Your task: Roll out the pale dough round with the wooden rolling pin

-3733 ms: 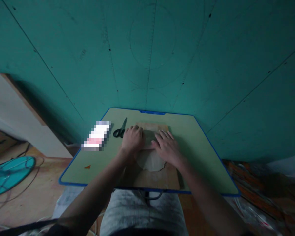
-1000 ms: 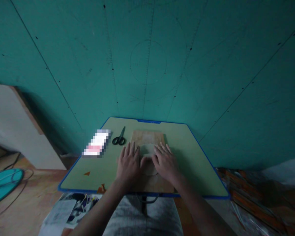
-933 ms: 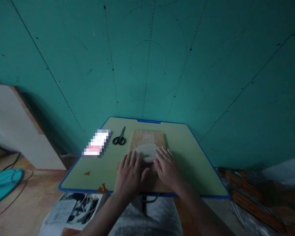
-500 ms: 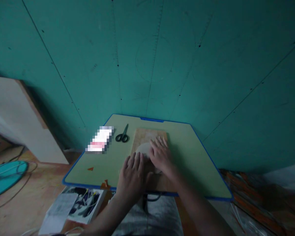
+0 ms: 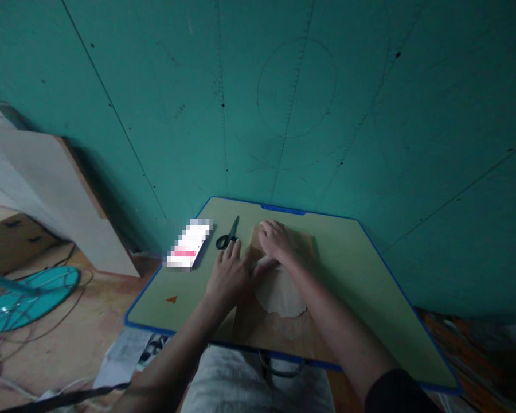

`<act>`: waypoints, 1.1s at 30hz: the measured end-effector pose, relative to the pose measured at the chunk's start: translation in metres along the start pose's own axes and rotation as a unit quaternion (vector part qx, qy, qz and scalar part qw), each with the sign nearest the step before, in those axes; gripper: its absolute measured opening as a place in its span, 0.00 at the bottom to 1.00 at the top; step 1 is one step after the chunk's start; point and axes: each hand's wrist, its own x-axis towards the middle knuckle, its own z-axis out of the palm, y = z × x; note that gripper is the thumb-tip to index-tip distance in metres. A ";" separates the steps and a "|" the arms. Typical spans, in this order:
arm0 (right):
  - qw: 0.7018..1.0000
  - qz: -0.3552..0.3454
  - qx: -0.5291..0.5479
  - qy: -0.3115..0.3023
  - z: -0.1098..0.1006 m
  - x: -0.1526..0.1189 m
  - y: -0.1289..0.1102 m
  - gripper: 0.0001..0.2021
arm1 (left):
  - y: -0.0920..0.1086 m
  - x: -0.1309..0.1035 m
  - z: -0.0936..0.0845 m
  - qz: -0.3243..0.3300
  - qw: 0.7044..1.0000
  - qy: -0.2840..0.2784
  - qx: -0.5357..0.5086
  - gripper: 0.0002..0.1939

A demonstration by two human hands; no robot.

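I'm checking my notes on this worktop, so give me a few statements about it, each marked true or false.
1. The pale flat sheet lies on the wooden board. True.
2. The right hand grips the scissors. False: it is over the far part of the board, and the scissors lie beyond the left hand's fingers.
3. The scissors' blades point toward the green wall. True.
4. The small orange scrap lies to the right of the board. False: it lies to the left.
5. The scissors lie between the pixelated bright item and the board. True.
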 end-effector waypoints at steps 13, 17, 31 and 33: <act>0.994 -0.022 -0.067 0.087 0.000 -0.096 0.024 0.21 | 0.022 -0.033 0.011 0.018 0.998 0.051 -0.012 0.28; 0.990 -0.048 -0.062 0.116 0.005 -0.151 0.032 0.22 | 0.029 -0.040 0.008 0.026 0.997 0.078 -0.003 0.27; 0.994 0.032 -0.087 0.063 -0.005 -0.090 0.032 0.22 | 0.025 0.014 -0.002 -0.022 0.999 0.029 0.002 0.23; 0.995 0.046 -0.076 0.048 -0.008 -0.074 0.034 0.22 | 0.021 0.028 0.000 -0.024 0.999 0.024 0.008 0.23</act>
